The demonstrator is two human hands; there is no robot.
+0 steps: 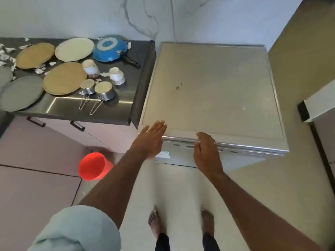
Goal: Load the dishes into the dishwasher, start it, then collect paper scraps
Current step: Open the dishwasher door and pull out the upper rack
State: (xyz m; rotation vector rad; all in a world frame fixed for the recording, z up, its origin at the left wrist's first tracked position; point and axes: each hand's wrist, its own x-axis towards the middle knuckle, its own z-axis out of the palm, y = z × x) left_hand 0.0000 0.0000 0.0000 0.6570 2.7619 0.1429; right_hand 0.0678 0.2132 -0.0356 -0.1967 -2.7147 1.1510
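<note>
Task barely begun, as I judge it: dishwasher (213,91) door closed, nothing loaded. Both hands reach for its top front edge. Left hand (151,140) flat, fingers straight and together, holding nothing, at the front left corner of the machine top. Right hand (206,151) loosely spread, fingers lying over the front lip by the control strip, gripping nothing that I can see; contact with the lip looks likely but blur makes it hard to tell

All dishes on the counter (112,109) left of the dishwasher: two tan plates (64,78), a cream plate (75,48), grey plates (20,93) at the left edge, blue pan (108,47) upside down near the back right corner, two upturned white cups (117,75), two small steel cups with wire handles (104,91) toward the front edge

Paper scraps (9,55) scattered along the back left of the counter and among the plates, none collected. Red bucket (94,165) on the floor below the counter, probably for scraps

Left to do: open door, load everything, shut, start, then gather scraps, so nearly the whole task
</note>
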